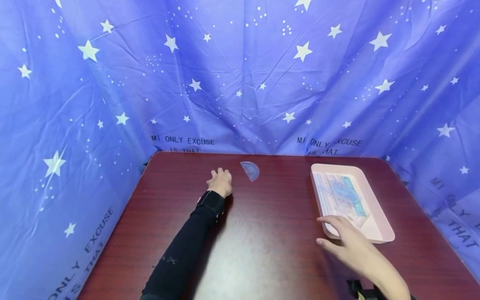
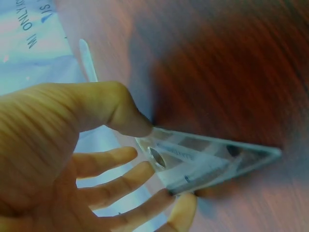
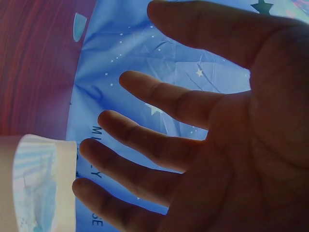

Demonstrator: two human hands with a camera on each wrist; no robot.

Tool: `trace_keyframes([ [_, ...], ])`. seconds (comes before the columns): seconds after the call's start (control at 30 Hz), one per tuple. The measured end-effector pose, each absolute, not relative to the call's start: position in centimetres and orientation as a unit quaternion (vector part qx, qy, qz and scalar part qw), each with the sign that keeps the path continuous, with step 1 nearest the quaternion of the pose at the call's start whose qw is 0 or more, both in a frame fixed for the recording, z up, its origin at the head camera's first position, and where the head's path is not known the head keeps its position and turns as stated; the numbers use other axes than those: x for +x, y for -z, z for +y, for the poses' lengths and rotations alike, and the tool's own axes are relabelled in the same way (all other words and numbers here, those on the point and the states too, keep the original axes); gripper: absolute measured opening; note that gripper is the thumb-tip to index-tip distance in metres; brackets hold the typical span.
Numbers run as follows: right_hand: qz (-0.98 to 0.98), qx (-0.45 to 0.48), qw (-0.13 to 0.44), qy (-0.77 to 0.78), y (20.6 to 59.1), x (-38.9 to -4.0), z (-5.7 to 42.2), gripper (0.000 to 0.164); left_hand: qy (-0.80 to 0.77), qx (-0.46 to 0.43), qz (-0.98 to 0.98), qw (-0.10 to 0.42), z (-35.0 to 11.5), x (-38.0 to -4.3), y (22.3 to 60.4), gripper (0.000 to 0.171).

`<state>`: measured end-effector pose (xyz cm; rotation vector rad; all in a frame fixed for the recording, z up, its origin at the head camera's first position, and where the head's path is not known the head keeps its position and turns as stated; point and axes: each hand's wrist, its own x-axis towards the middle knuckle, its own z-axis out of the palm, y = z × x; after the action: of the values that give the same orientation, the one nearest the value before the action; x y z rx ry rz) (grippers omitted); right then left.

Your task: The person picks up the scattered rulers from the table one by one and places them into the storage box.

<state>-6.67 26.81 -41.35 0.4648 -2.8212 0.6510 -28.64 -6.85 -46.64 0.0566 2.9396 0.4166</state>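
Note:
In the left wrist view my left hand (image 2: 82,150) pinches a clear triangular set square (image 2: 193,159) by its short edge, thumb on one side and fingertips on the other. The head view shows that left hand (image 1: 220,183) low over the far part of the table, its back hiding the set square. Just right of it lies a clear half-round protractor (image 1: 250,171). My right hand (image 1: 350,241), fingers loosely spread and holding nothing, hovers by the near left corner of a pale pink tray (image 1: 378,204). Its spread fingers fill much of the right wrist view.
Inside the tray lies a clear packet with blue and teal parts (image 1: 343,193). The dark red-brown wooden table (image 1: 270,241) reflects light near its front. A blue star-patterned curtain (image 1: 240,75) hangs along the back and sides.

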Motion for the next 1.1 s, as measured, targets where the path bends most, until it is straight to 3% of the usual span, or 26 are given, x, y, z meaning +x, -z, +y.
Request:
trace_keyframes([
  [0.47, -0.945, 0.125, 0.039, -0.300, 41.6, -5.7, 25.8, 0.046, -0.134, 0.037, 0.990, 0.037, -7.0, -27.2, 47.4, 0.052],
  [0.77, -0.944, 0.125, 0.049, -0.300, 41.8, -6.4, 25.3, 0.047, -0.183, 0.085, 0.979, -0.018, -6.0, -25.3, 46.0, 0.040],
  [1.1, -0.936, 0.103, 0.051, -0.332, 42.7, -8.1, 23.7, 0.049, -0.182, 0.157, 0.967, -0.087, -3.0, -21.8, 43.1, 0.050],
])
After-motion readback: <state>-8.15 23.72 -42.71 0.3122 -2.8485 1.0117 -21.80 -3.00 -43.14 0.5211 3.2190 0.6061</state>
